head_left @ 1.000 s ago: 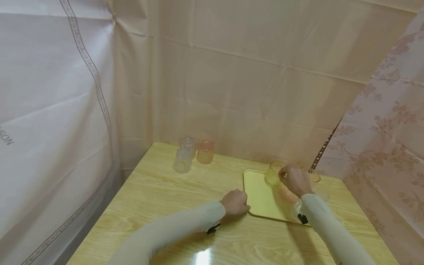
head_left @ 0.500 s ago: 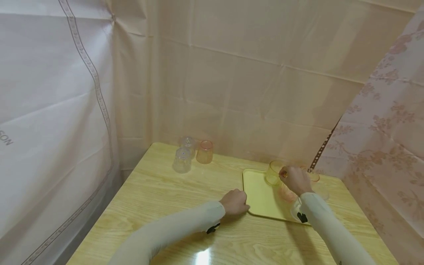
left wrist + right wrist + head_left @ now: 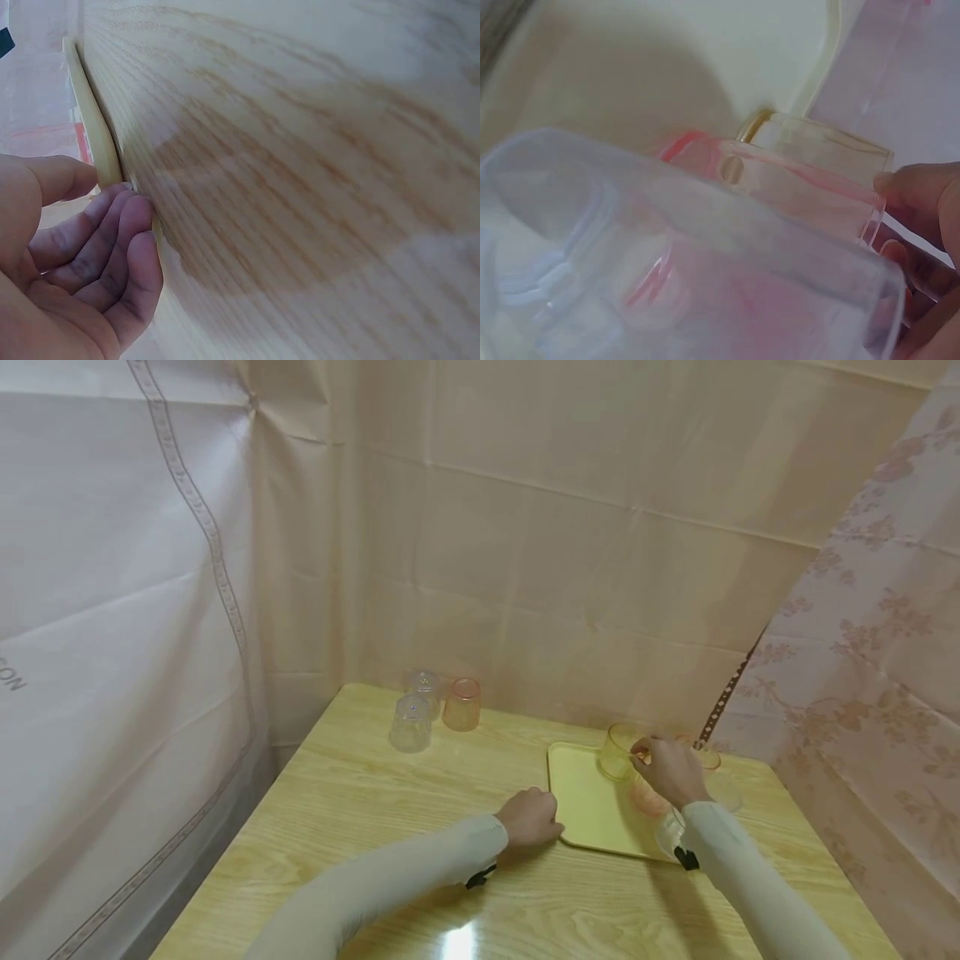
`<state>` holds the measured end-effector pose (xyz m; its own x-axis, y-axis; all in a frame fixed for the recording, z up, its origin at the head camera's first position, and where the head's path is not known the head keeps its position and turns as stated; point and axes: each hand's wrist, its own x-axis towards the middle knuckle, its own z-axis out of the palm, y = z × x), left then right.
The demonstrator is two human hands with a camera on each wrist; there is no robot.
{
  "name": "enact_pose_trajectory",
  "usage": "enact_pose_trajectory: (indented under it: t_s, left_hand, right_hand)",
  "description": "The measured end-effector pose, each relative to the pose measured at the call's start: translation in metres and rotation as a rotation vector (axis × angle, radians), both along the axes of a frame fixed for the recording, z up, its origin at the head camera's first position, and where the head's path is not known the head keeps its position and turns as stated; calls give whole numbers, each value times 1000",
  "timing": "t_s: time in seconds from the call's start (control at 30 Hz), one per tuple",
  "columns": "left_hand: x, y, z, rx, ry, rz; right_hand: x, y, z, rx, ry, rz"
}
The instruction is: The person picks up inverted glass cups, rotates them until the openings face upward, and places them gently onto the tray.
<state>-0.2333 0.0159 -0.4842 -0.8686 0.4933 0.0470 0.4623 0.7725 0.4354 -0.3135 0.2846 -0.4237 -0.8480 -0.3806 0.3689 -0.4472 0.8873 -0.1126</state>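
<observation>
Left hand (image 3: 531, 817) pinches yellow tray (image 3: 585, 810) between thumb and fingers, near-left corner. Right hand (image 3: 673, 770): thumb at rim of pink cup (image 3: 810, 190), beside yellow cup (image 3: 614, 760), both on tray; whether fingers pinch, cannot tell.

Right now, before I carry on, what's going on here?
A person is working at a table with both hands. The left hand grips the near left corner of a yellow tray. The right hand pinches the rim of a pink cup, beside a yellow cup on the tray. Two clear cups and an orange-pink cup stand toward the table's far left.
</observation>
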Motion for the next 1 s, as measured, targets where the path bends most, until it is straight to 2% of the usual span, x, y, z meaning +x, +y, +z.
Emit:
enact_pose_trajectory:
  t_s: [0.1, 0.37, 0.73, 1.0]
  left_hand:
    - [0, -1, 1, 11, -10, 1]
    - [0, -2, 1, 23, -17, -10]
    - [-2, -2, 0, 25, -7, -19]
    - [-3, -3, 0, 16, 5, -39]
  right_hand:
    - [6, -3, 0, -20, 27, 7]
    - [19, -15, -1, -24, 26, 56]
    - [42, -39, -9, -54, -46, 115]
    - [58, -50, -22, -49, -86, 166]
